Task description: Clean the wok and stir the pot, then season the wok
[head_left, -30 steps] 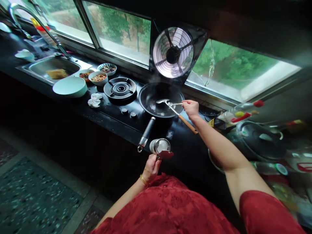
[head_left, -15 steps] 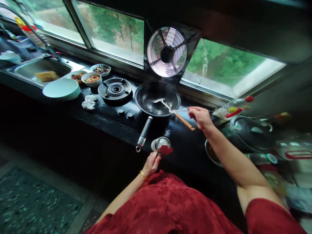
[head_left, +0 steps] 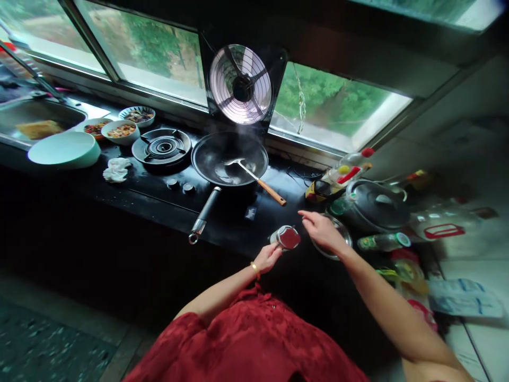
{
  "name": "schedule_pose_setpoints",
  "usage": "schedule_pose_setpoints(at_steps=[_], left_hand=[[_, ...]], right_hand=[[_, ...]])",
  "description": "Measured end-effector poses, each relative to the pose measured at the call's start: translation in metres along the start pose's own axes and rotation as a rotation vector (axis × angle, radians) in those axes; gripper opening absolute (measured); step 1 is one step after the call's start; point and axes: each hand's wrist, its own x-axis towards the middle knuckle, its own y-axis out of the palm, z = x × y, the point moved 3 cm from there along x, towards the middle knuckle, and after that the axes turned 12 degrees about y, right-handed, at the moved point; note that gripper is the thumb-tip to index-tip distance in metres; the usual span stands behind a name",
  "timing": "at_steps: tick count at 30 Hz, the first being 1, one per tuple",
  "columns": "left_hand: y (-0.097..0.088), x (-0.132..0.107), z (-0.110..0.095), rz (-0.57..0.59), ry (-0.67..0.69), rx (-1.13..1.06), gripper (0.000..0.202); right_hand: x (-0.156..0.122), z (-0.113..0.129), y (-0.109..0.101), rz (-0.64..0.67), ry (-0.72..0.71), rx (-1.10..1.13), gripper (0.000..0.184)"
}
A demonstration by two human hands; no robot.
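Observation:
My left hand grips a small steel seasoning jar with a red lid over the black counter's front edge. My right hand hovers just right of the jar, palm down with fingers loosely spread, holding nothing I can see. It sits over a glass-lidded bowl. A black wok steams on the right burner. A metal spatula with a wooden handle rests in it, untouched.
The left burner is bare. A white cloth, a pale green bowl and small dishes of food lie left, by the sink. A fan fills the window. Bottles and a black lidded pot crowd the right.
My right hand has drawn back from the wok and come down beside the jar; the small spoon it held no longer shows. The view has swung right.

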Motion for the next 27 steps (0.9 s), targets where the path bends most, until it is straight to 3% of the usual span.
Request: schedule_pose_setpoints(at_steps=[2,4,6,9,11,14,17,21,24,27], left_hand=[[0.014,0.012,0.007,-0.01,-0.005,-0.008,0.043],[0.026,0.023,0.013,-0.022,-0.008,0.007,0.043],[0.037,0.034,0.018,-0.032,-0.035,0.05,0.043],[0.048,0.05,0.02,-0.018,-0.119,0.169,0.042],[0.046,0.055,0.017,0.006,-0.164,0.276,0.039],[0.026,0.041,0.007,-0.041,-0.143,0.397,0.036],[-0.01,-0.006,0.002,-0.179,-0.154,0.43,0.039],[-0.062,-0.114,0.007,-0.441,-0.339,0.42,0.036],[-0.091,-0.207,0.012,-0.682,-0.497,0.365,0.034],[-0.116,-0.295,0.017,-0.938,-0.607,0.314,0.032]], right_hand=[[0.013,0.011,-0.017,-0.11,-0.077,-0.093,0.038],[0.03,0.032,-0.018,-0.146,-0.169,-0.204,0.037],[0.048,0.056,-0.005,-0.128,-0.218,-0.317,0.04],[0.074,0.078,0.023,-0.038,-0.167,-0.438,0.051],[0.084,0.084,0.032,0.019,-0.129,-0.474,0.052],[0.089,0.083,0.017,-0.022,-0.125,-0.526,0.047],[0.087,0.081,-0.017,-0.064,-0.169,-0.567,0.042],[0.077,0.083,-0.046,0.036,-0.317,-0.503,0.037],[0.067,0.087,-0.049,0.053,-0.365,-0.408,0.037],[0.059,0.098,-0.038,0.027,-0.358,-0.357,0.036]])
